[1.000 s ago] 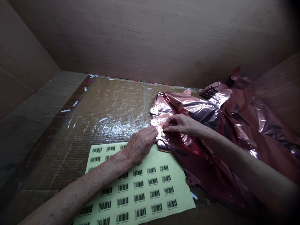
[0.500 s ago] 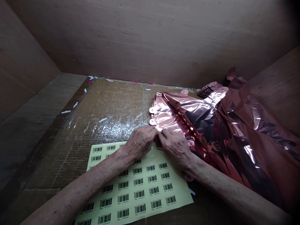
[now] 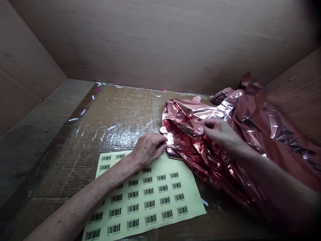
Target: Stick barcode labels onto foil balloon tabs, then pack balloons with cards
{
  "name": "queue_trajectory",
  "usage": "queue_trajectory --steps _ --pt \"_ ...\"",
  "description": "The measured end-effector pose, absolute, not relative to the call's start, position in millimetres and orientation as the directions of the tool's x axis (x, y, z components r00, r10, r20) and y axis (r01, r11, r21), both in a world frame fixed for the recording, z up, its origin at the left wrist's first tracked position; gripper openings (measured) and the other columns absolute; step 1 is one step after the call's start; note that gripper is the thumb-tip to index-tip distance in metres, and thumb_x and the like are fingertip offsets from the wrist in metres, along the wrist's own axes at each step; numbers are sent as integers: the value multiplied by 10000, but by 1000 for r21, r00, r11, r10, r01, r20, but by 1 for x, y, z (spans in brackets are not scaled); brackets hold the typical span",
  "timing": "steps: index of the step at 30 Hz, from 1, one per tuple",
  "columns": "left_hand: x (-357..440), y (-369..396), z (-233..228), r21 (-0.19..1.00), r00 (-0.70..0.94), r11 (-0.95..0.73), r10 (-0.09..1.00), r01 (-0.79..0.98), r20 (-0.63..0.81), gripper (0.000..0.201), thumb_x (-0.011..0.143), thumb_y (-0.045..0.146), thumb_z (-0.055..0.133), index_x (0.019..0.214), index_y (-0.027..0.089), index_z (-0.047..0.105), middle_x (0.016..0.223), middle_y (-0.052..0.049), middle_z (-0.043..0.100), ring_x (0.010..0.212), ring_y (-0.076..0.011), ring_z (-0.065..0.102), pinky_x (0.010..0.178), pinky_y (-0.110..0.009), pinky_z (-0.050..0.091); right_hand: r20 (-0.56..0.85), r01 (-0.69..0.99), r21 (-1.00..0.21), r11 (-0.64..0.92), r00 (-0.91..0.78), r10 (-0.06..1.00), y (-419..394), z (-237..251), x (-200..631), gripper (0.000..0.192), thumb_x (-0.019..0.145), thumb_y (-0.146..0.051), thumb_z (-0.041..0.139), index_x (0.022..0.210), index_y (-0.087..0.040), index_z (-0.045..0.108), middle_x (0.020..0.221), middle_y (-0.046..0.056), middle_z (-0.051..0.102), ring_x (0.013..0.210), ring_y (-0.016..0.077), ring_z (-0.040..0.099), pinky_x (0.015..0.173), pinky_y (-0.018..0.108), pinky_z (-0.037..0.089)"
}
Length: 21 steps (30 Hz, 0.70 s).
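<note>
- The left hand (image 3: pixel 147 149) is laid palm down at the near left corner of a stack of rose-gold foil balloons (image 3: pixel 190 134); its grip is narrow, with the fingertips pressed onto the corner of the foil, pinning rather than pinching it.
- The right hand (image 3: pixel 220 132) is raised slightly above the stack, and its grip is closed on a small round tab (image 3: pixel 199 130) at the edge of the top foil sheet, which is lifted by it.
- The foil is judged to be very light, thin and limp, slippery between the fingers, noisy, and easily creased or torn at the seams; the flat round tabs along the edge are judged the safest places for a hold.
- More crumpled foil (image 3: pixel 271 134) is heaped to the right, against the wall of the box.
- A pale yellow sheet of barcode labels (image 3: pixel 152 201) is spread under the left wrist, just beside the stack and touching its near corner.
- Everything is carried on a taped cardboard bench (image 3: pixel 112 117), enclosed by brown cardboard walls (image 3: pixel 160 40).
</note>
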State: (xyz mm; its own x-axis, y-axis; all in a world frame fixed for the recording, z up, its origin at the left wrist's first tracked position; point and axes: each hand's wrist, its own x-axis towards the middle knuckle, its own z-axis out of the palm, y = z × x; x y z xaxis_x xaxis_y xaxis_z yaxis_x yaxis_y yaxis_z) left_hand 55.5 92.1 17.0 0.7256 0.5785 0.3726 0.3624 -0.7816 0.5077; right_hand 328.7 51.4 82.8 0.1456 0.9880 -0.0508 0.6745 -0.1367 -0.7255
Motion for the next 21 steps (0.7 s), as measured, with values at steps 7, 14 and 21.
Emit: queue_trajectory --steps 7,14,21 --pt "22 69 9 384 763 -748 629 542 148 934 863 654 596 1517 60 294 1583 -251 288 1491 -391 223 1185 -584 291 326 914 -195 -355 401 856 71 110 404 121 843 -324 680 862 -206 695 782 93 607 853 320 610 717 454 438" --pt "32 59 -6 305 674 -685 722 661 160 712 970 510 507 1468 17 377 1554 -256 345 1484 -396 240 1209 -594 226 334 930 -115 348 -294 895 -14 78 265 226 1007 -255 460 1038 -188 674 973 111 693 809 227 635 697 350 490" --pt "43 41 -13 228 545 -568 823 791 158 673 992 483 466 1478 27 376 1551 -246 359 1474 -428 243 1193 -624 221 237 937 -94 336 -307 922 -43 29 250 245 993 -185 472 964 -173 714 922 93 702 781 185 640 680 284 493"
